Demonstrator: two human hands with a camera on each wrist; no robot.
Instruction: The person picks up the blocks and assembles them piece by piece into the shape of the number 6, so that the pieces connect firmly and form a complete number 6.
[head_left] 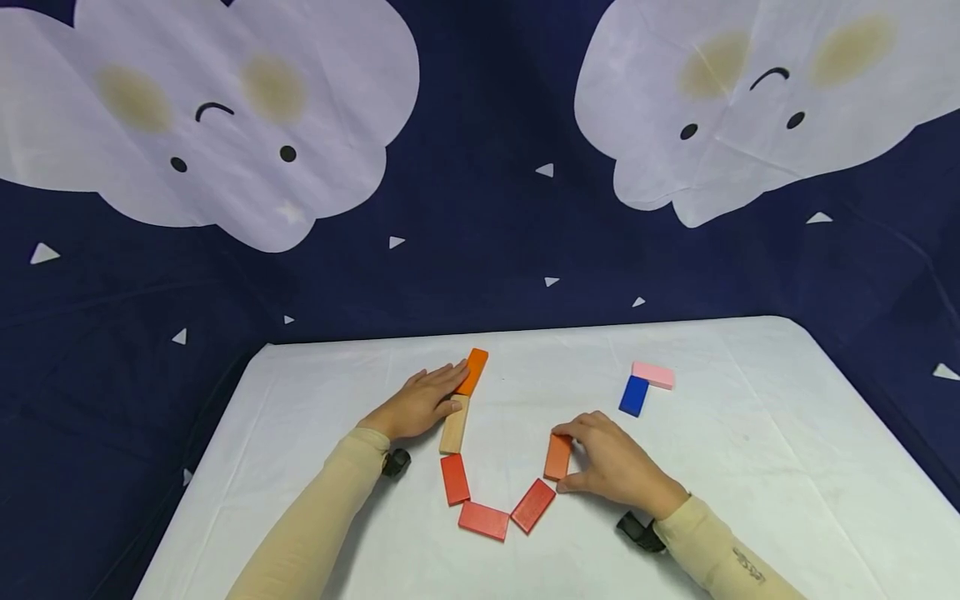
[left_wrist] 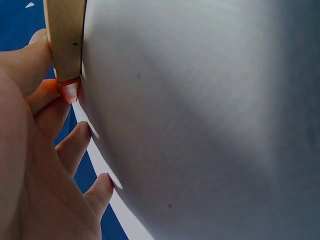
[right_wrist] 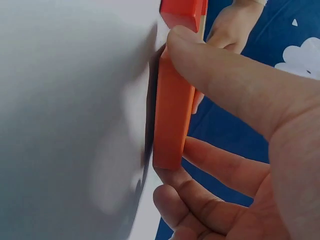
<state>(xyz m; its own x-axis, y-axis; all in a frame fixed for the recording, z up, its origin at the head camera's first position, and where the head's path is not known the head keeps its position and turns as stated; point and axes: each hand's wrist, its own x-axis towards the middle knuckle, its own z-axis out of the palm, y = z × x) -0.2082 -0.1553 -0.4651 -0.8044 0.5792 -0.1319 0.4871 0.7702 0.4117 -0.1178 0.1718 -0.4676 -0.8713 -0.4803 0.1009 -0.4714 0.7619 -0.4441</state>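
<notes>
In the head view my right hand (head_left: 618,464) pinches an orange block (head_left: 557,457) lengthwise, thumb at the near end and a fingertip at the far end. The right wrist view shows that orange block (right_wrist: 172,115) against the white surface. My left hand (head_left: 425,402) lies beside a brighter orange block (head_left: 473,371), its fingers touching it. Its thumb rests against a plain wooden block (head_left: 453,425). From there a red block (head_left: 454,479), a second red block (head_left: 483,521) and a third red block (head_left: 533,506) curve round to the right hand's block.
A pink block (head_left: 653,375) and a blue block (head_left: 633,396) lie close together at the back right. The blocks are on a white-covered table (head_left: 750,433). Behind its far edge hangs a dark blue cloth (head_left: 480,283) with printed clouds.
</notes>
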